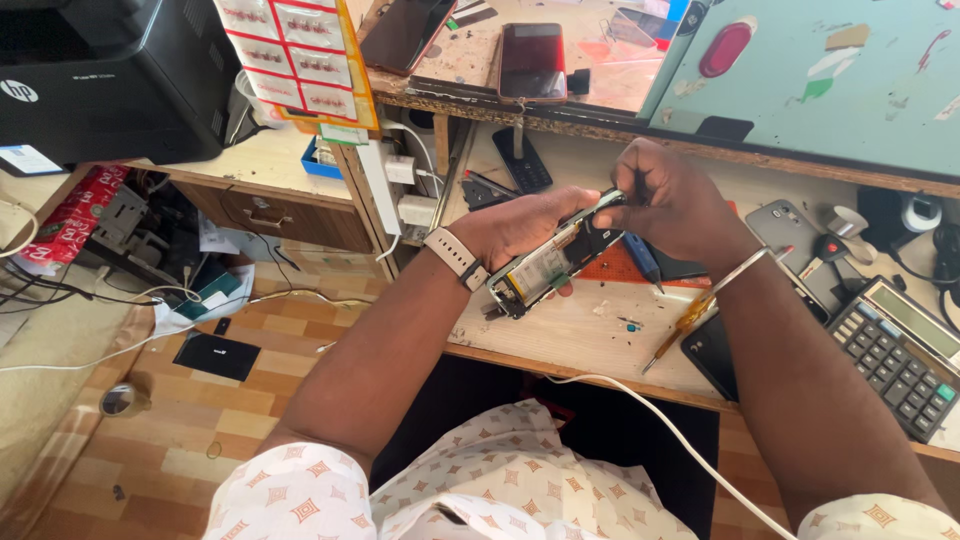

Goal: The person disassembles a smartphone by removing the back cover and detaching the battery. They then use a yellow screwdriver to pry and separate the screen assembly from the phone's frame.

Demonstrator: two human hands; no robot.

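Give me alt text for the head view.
Left hand holds an opened phone above a wooden workbench; right hand works at its top edge. A screwdriver and calculator lie nearby.

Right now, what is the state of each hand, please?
Left hand: closed around the opened phone, holding it.
Right hand: closed at the phone's top end; what it grips cannot be told.

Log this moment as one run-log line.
left hand: holds opened phone, back off | right hand: pinching phone's top end | screwdriver: lying on bench | calculator: right
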